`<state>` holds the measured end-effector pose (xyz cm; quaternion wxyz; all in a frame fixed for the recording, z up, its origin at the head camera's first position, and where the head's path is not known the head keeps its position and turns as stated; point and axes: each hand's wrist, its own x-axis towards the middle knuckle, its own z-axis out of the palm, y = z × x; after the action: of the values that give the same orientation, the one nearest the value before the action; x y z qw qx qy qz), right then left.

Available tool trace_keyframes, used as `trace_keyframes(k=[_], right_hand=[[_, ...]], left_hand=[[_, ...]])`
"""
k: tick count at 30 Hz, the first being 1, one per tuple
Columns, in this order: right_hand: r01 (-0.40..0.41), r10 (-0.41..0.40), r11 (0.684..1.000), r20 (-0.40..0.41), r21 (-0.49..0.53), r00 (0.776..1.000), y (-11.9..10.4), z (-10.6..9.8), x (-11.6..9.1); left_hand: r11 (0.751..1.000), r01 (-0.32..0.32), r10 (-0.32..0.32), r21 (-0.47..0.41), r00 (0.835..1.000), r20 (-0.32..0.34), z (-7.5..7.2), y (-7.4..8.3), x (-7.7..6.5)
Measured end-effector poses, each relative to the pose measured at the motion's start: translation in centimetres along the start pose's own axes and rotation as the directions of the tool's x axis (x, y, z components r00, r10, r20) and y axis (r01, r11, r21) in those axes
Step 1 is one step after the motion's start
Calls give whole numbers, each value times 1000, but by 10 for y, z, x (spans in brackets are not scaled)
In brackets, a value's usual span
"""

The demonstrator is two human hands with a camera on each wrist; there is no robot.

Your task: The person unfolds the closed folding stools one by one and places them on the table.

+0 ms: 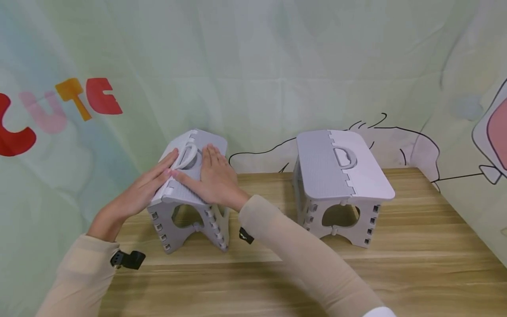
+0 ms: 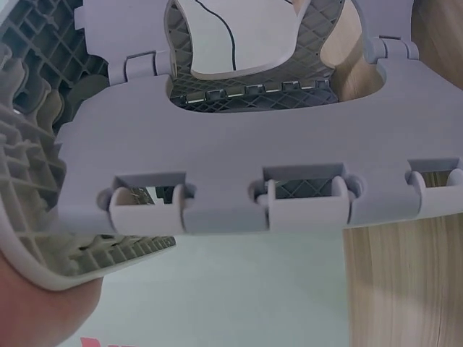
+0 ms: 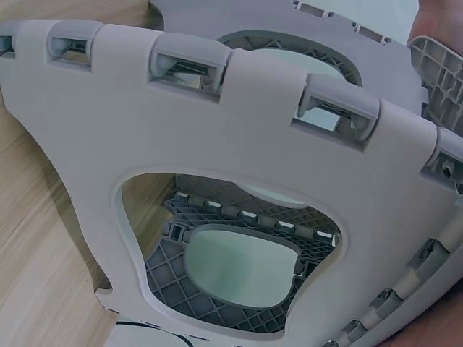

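Observation:
A grey and white folding step stool (image 1: 210, 137) stands at the left, its top peaked along the hinged middle. My left hand (image 1: 147, 185) presses on the white half with straight fingers. On the grey half my right hand (image 1: 218, 177) lies flat, fingers pointing away and thumb reaching toward the left fingertips. Between the hands stands the raised carry handle (image 1: 189, 156). Below, the hinged leg panels are bent; a grey panel (image 2: 231, 144) fills the left wrist view and a white panel (image 3: 217, 144) the right wrist view.
A second folding step stool (image 1: 321, 167) stands to the right, its top flat and legs spread. Both stools rest on a wood-grain table (image 1: 277, 273). A printed cloth backdrop (image 1: 257, 79) hangs right behind and along the left side.

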<state>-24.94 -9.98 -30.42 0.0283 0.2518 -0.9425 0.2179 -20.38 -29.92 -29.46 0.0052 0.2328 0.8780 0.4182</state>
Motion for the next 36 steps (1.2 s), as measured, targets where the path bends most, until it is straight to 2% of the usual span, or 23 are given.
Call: trace_keyframes(k=[11, 24, 29, 36], right_hand=[[6, -5, 999, 19, -44, 1000, 0, -3, -1], [0, 6, 993, 45, -122, 999, 1, -5, -1], [11, -3, 990, 50, -144, 999, 2, -6, -1], [22, -12, 982, 53, -189, 999, 3, -7, 0]], left_hand=[[996, 2, -1, 85, 1000, -6, -2, 0, 0], [983, 32, -32, 181, 999, -2, -2, 3, 0], [972, 41, -46, 232, 999, 12, -1, 6, 1], [959, 22, -29, 283, 999, 23, 0, 9, 0]])
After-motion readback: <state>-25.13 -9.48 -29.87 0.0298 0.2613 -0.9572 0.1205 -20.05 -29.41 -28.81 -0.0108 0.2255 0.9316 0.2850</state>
